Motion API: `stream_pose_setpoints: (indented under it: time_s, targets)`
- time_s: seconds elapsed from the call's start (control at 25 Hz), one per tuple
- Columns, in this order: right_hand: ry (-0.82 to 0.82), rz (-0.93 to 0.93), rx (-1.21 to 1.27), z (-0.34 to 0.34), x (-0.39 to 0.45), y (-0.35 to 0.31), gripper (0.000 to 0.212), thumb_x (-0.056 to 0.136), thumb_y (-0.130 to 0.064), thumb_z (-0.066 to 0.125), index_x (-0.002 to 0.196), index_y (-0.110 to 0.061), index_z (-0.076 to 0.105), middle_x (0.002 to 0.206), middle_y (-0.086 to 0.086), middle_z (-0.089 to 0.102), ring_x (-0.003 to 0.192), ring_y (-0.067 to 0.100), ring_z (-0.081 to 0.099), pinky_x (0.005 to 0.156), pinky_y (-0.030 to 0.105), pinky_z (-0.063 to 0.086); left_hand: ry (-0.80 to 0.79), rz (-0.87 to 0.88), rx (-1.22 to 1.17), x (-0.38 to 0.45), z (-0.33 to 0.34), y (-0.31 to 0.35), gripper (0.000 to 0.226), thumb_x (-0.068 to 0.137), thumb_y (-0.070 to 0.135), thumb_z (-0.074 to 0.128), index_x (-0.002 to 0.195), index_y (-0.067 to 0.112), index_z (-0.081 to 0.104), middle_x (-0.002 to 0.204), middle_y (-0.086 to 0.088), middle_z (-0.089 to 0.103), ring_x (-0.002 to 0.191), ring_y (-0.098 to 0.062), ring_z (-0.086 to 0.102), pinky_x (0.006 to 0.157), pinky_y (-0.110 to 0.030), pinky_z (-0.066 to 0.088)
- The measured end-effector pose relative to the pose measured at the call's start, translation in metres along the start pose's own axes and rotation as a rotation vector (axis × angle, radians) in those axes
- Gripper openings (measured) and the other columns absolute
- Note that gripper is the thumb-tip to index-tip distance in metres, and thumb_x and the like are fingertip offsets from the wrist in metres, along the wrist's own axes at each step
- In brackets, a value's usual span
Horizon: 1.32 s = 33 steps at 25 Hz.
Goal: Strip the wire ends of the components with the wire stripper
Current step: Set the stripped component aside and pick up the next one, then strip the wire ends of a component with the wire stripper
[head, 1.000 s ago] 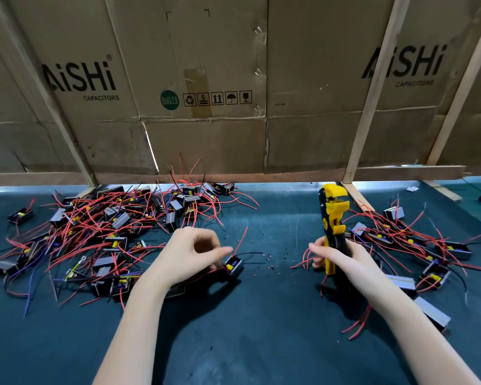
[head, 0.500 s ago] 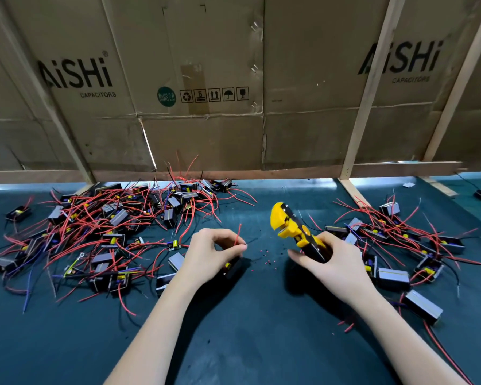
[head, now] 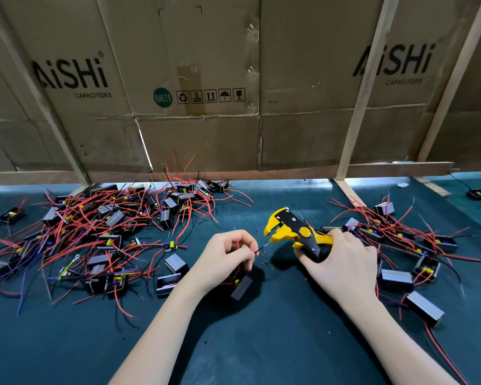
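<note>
Wire (head: 260, 249) this thin is limp, so your left hand (head: 225, 258) pinches it just beside the wire stripper (head: 295, 232), which your right hand (head: 342, 259) grips.

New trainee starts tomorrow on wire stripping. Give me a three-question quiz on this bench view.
1. True or false: the right hand grips the yellow wire stripper.
2. The left hand pinches the black wire of a component. The wire's tip is: A) clamped in the stripper, B) pointing toward the stripper's head, apart from it, C) lying flat on the mat.
3. Fill in: the larger pile of components lies on the person's ____ side.

Key: 1 true; 2 B; 3 left.
</note>
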State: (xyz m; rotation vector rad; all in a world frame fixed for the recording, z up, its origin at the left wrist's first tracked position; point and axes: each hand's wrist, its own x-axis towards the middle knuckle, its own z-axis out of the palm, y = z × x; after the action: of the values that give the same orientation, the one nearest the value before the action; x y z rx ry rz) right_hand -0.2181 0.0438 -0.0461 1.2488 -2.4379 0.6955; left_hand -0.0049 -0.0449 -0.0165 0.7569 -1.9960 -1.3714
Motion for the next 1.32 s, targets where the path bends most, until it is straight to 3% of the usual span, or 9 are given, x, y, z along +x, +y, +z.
stream_pose_setpoints:
  time_s: [0.36,0.64,1.08,1.32]
  targets:
    - [0.135,-0.108,-0.019,0.003,-0.001,0.001,0.063,0.064,-0.067,0.074,0.094,-0.012,0.065,0.084,0.004,0.064,0.082,0.030,0.061,0.075,0.039,0.034,0.075,-0.010,-0.012,0.002,0.005,-0.002,0.007,0.092,0.002,0.058,0.085,0.003,0.062,0.069,-0.007,0.073,0.054,-0.002,0.056,0.059,-0.007,0.041]
    - [0.181,-0.164,-0.034,0.001,-0.002,-0.002,0.063,0.054,-0.057,0.084,0.085,-0.007,0.062,0.076,0.007,0.061,0.073,0.032,0.059,0.073,0.040,0.035,0.050,0.002,-0.002,0.002,0.009,-0.005,0.011,0.092,0.003,0.061,0.082,0.004,0.061,0.068,-0.008,0.074,0.057,-0.006,0.057,0.061,-0.010,0.042]
    - [0.211,-0.215,-0.023,-0.005,0.011,-0.007,0.057,0.059,-0.059,0.079,0.076,-0.009,0.058,0.072,0.007,0.062,0.070,0.031,0.060,0.071,0.039,0.032,0.095,-0.027,-0.002,0.013,0.003,0.005,0.016,0.091,0.003,0.059,0.076,0.009,0.060,0.068,-0.008,0.074,0.057,-0.008,0.056,0.057,-0.011,0.042]
    - [0.170,-0.245,-0.071,0.003,-0.014,0.002,0.057,0.055,-0.059,0.081,0.072,-0.009,0.059,0.065,0.006,0.060,0.062,0.030,0.060,0.067,0.037,0.034,0.077,-0.139,0.008,-0.005,0.015,-0.018,0.017,0.090,0.017,0.064,0.073,0.014,0.062,0.068,-0.007,0.074,0.065,-0.024,0.045,0.064,-0.030,0.038]
